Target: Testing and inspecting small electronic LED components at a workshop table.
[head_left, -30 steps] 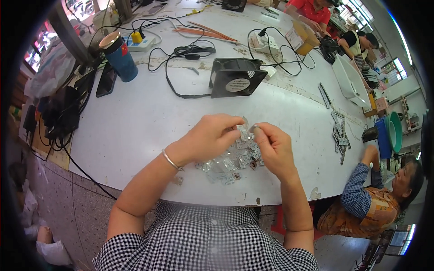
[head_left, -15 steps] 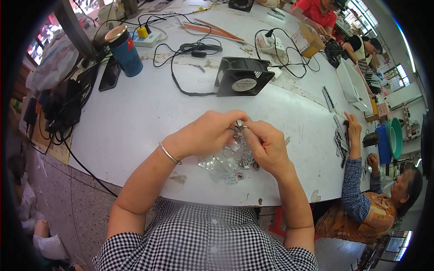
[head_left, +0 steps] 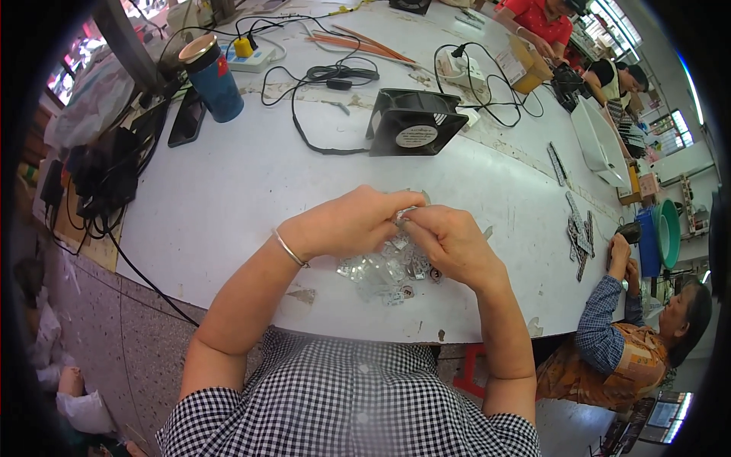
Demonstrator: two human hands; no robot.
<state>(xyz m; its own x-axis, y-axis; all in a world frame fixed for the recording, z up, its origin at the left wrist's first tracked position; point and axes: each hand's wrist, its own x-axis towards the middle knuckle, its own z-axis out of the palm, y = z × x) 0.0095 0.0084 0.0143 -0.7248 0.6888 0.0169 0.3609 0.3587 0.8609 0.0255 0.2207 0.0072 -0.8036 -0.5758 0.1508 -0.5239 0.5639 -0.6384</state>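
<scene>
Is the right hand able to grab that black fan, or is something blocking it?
Probably yes, with a stretch: nothing seems to stand between the right hand and the black fan, though that hand looks busy with a small piece.

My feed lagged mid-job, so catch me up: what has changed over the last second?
The right hand moved left to meet the left hand over the pile of small pieces; any pickup or release is hidden. A co-worker's hand reached out, then drew back. The black fan and blue cup stayed put.
</scene>
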